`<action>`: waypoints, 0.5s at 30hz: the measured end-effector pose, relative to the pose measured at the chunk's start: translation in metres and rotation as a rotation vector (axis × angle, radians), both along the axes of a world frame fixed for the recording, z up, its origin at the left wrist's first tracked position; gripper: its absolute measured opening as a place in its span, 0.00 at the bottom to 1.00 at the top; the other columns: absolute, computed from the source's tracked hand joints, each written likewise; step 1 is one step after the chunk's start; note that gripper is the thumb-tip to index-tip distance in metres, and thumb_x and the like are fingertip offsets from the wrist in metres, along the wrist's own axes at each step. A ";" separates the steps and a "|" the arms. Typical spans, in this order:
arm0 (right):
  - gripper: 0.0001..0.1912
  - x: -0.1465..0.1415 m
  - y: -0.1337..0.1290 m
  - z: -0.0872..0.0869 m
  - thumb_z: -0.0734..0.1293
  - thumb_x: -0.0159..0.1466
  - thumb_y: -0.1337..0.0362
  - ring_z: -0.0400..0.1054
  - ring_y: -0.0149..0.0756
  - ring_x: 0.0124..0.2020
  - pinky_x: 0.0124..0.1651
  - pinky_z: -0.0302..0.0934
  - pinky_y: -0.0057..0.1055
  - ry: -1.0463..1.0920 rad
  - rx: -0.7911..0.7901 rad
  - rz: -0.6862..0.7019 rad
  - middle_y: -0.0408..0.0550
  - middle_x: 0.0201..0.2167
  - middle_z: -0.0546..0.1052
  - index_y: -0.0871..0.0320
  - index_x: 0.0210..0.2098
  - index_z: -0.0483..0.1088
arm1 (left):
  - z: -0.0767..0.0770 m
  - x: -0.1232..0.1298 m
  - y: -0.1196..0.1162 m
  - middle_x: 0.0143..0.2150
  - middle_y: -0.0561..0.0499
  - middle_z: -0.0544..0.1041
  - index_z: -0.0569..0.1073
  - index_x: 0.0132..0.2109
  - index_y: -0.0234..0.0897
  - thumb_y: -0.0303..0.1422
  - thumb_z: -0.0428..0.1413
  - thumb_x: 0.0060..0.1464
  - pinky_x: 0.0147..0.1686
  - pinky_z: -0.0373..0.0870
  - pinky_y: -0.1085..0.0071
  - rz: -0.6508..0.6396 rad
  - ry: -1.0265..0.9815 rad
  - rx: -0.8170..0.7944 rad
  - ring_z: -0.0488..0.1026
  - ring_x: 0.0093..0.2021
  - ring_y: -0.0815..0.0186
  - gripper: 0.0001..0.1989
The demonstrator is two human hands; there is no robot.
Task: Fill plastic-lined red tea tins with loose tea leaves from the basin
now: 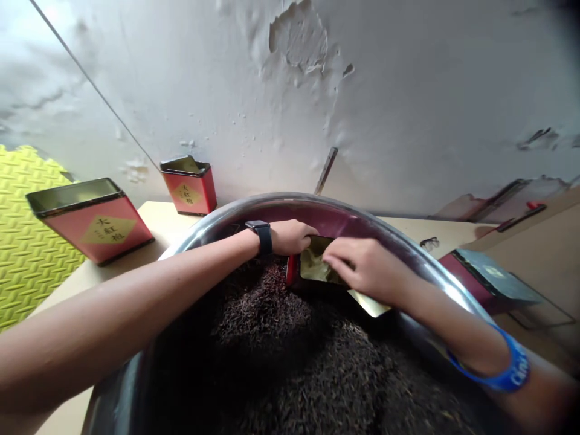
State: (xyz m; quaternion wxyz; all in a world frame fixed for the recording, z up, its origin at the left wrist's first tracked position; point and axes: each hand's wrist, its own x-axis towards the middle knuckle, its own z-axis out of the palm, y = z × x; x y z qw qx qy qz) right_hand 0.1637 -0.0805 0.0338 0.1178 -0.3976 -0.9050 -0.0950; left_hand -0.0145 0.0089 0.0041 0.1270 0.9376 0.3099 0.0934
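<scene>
A large round metal basin (283,198) is filled with dark, loose tea leaves (335,374). Inside it, near the far wall, a red tea tin (292,272) lies tilted with its gold inside facing me. My left hand (292,237), below a dark watch, grips the tin's far edge with curled fingers. At the tin's mouth, the fingers of my right hand (369,266) are pinched together; what they hold is hidden and slightly blurred. A pale gold flat piece (370,303) sticks out beneath that hand; whether it is held I cannot tell.
Two red tins with yellow diamond labels, a nearer tin (106,226) and a farther tin (190,187), stand uncovered left of the basin. At right are a dark red box (484,281) and glasses (429,243). A peeling wall (408,109) rises behind; yellow matting (31,223) lies left.
</scene>
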 end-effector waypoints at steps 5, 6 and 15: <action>0.10 -0.005 0.007 -0.037 0.58 0.58 0.70 0.70 0.39 0.34 0.35 0.59 0.31 -0.225 -0.160 -0.177 0.55 0.34 0.75 0.63 0.36 0.70 | 0.002 0.004 -0.009 0.46 0.50 0.74 0.68 0.51 0.41 0.30 0.43 0.54 0.43 0.64 0.71 -0.099 0.000 0.042 0.70 0.43 0.66 0.19; 0.10 -0.004 0.009 -0.042 0.59 0.57 0.70 0.70 0.39 0.32 0.33 0.59 0.31 -0.255 -0.182 -0.222 0.55 0.32 0.75 0.64 0.34 0.71 | 0.002 0.004 -0.011 0.46 0.50 0.74 0.68 0.52 0.41 0.30 0.43 0.54 0.43 0.64 0.71 -0.112 0.001 0.047 0.70 0.43 0.66 0.19; 0.09 -0.003 0.006 -0.013 0.59 0.59 0.68 0.67 0.37 0.37 0.41 0.59 0.33 0.058 -0.084 -0.006 0.50 0.34 0.74 0.59 0.36 0.69 | 0.003 -0.001 -0.003 0.47 0.49 0.73 0.67 0.52 0.43 0.33 0.42 0.56 0.42 0.65 0.67 0.085 0.043 0.046 0.71 0.43 0.63 0.18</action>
